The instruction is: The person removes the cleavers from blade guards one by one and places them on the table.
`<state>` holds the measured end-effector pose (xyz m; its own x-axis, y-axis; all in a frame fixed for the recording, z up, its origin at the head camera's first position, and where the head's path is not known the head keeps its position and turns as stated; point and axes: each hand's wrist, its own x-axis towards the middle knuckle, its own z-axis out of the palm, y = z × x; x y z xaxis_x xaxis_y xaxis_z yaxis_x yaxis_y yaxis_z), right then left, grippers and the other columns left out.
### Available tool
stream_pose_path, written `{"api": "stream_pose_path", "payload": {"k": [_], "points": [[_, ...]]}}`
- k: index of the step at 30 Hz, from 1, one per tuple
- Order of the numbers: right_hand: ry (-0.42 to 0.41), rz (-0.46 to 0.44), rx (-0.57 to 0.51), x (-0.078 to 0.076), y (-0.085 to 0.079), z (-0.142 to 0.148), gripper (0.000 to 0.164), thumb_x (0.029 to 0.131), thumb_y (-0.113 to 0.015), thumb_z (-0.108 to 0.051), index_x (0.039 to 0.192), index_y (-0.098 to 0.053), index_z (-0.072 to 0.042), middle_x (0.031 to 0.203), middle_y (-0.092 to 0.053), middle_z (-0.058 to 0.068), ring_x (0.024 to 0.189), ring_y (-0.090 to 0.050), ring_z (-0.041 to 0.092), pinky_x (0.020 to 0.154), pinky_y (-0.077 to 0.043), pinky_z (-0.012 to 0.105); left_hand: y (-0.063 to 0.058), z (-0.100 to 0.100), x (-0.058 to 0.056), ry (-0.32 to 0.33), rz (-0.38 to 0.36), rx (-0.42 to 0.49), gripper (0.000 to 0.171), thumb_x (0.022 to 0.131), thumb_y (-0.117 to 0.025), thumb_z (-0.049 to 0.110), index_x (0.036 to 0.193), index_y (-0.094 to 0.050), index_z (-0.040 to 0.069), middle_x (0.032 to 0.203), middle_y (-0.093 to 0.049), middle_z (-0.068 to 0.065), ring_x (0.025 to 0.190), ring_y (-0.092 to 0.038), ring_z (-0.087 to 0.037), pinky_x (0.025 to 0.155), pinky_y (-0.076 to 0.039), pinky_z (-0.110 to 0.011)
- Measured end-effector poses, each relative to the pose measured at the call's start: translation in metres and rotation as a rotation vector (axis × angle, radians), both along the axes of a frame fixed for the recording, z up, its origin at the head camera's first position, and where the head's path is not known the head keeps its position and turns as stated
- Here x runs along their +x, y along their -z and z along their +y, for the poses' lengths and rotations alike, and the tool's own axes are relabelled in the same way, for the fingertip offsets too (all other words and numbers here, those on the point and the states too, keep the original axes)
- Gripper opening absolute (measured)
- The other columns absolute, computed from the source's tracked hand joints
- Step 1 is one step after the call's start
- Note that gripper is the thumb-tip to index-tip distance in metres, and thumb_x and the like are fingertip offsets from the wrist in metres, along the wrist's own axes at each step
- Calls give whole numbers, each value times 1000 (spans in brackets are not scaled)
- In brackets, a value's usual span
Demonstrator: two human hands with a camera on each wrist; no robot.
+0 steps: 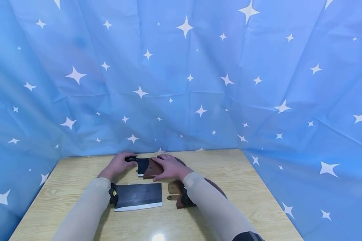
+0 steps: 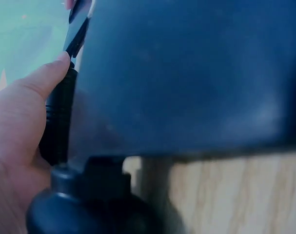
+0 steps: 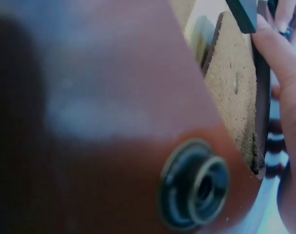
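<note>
Near the table's far edge, my left hand (image 1: 119, 164) grips the black handle (image 1: 131, 159) of a cleaver. Its thumb lies along the handle (image 2: 60, 107) in the left wrist view. The dark blade (image 1: 142, 166) shows just beside the handle; the rest sits inside a brown leather sheath (image 1: 152, 169). My right hand (image 1: 171, 168) holds that sheath, fingers over its far side and thumb at its near edge. In the right wrist view, brown leather with a metal snap (image 3: 196, 187) fills the foreground, and rough tan leather (image 3: 233, 78) shows beside my right hand.
A second cleaver (image 1: 138, 195) with a broad dark blade and pale edge lies in front, its handle end by my left wrist. Another brown sheath (image 1: 180, 203) with strap tabs lies partly hidden under my right forearm. A blue star-print curtain (image 1: 181, 83) hangs behind the wooden table (image 1: 241, 174).
</note>
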<state>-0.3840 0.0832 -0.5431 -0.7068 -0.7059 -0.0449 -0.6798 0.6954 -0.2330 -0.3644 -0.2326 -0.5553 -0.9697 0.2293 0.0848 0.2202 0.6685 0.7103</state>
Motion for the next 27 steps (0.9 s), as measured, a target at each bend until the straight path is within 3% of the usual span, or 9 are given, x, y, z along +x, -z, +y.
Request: {"api": "stream_pose_path", "payload": {"k": [8,17,27], "points": [[6,28,4,-3,4,2,106,91,-70,-83,176,-31,-34,173,-40,3,164,-30,32,131,-28,58,-1,6,0,-13,17,-8,47,105,-80,23,148,-70,5,148,-64,-23,137,-59,-47,113,-48,-63],[-24,46,-7,-4,-7,0,105,90,-70,-84,176,-32,-36,174,-38,7,164,-28,33,132,-26,57,-5,0,4,5,92,-51,45,107,-78,24,146,-71,2,149,-65,-23,142,-55,-48,119,-42,-66],[-16,129,-11,-3,-17,2,105,92,-62,-88,177,-28,-36,174,-36,12,162,-29,32,132,-26,53,-17,3,6,-16,230,-66,35,106,-78,21,137,-77,4,139,-69,-20,134,-59,-48,111,-47,-67]]}}
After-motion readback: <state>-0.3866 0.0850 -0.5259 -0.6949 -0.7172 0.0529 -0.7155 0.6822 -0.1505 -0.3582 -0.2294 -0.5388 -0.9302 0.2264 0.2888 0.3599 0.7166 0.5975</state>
